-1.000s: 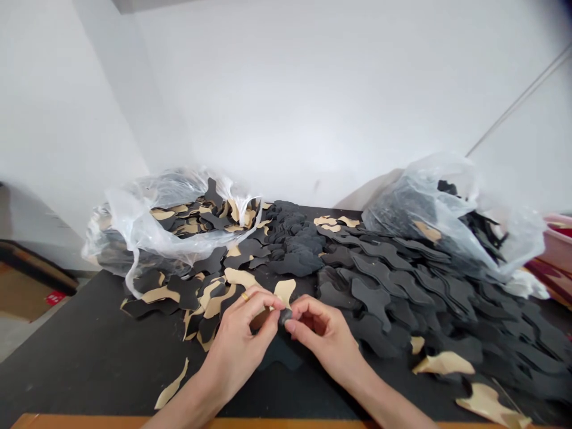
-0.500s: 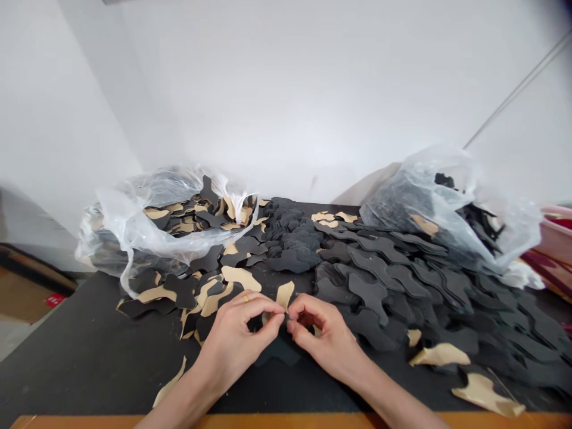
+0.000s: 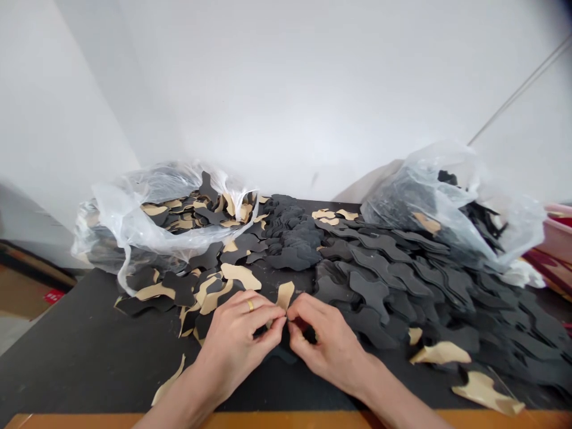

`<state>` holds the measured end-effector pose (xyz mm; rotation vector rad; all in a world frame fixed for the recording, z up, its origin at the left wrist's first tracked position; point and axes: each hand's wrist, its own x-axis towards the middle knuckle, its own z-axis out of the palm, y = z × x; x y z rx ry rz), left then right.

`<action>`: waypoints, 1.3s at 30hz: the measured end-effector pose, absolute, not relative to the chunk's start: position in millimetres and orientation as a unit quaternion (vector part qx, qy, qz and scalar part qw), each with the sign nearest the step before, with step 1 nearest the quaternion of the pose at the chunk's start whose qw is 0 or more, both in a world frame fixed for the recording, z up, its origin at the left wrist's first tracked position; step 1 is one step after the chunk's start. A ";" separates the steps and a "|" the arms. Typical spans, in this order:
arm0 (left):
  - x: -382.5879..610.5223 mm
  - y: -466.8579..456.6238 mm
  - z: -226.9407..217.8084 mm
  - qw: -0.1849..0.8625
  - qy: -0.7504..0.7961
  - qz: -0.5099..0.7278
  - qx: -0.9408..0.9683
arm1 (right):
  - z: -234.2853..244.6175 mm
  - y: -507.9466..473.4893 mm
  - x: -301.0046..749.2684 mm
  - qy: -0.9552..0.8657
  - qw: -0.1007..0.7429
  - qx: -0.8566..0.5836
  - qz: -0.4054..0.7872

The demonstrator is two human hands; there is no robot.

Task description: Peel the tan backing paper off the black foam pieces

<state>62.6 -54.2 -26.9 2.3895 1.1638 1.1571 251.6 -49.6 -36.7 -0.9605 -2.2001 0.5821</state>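
My left hand (image 3: 239,339), with a gold ring on one finger, and my right hand (image 3: 324,342) meet fingertip to fingertip over the black table mat (image 3: 67,363). Both pinch one black foam cut-out (image 3: 279,351) whose tan paper backing (image 3: 285,294) sticks up between the fingertips. The foam piece lies mostly hidden under my hands. Loose black and tan cut-outs (image 3: 205,292) lie just beyond my left hand.
A clear plastic bag (image 3: 147,220) of black and tan pieces sits at the back left. Another clear bag (image 3: 451,208) of black pieces sits at the back right. Rows of black foam pieces (image 3: 402,280) cover the right side. Peeled tan backings (image 3: 485,390) lie near the wooden front edge.
My hands have drawn slightly closer together, the fingertips now pinched tight on the piece. The view has shifted a little; nothing else on the table moved.
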 end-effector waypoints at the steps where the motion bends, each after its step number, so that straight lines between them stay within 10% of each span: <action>1: 62.7 -54.6 -27.4 0.117 0.399 0.393 0.820 | -36.5 -50.1 251.7 -0.846 0.324 -0.367 0.212; 26: 67.6 -57.8 -27.1 0.068 0.438 0.392 0.806 | -42.9 -51.6 246.3 -0.844 0.340 -0.358 0.209; 39: 60.8 -53.5 -24.2 0.281 0.533 0.397 0.692 | -37.7 -51.3 247.9 -0.748 0.394 -0.393 0.362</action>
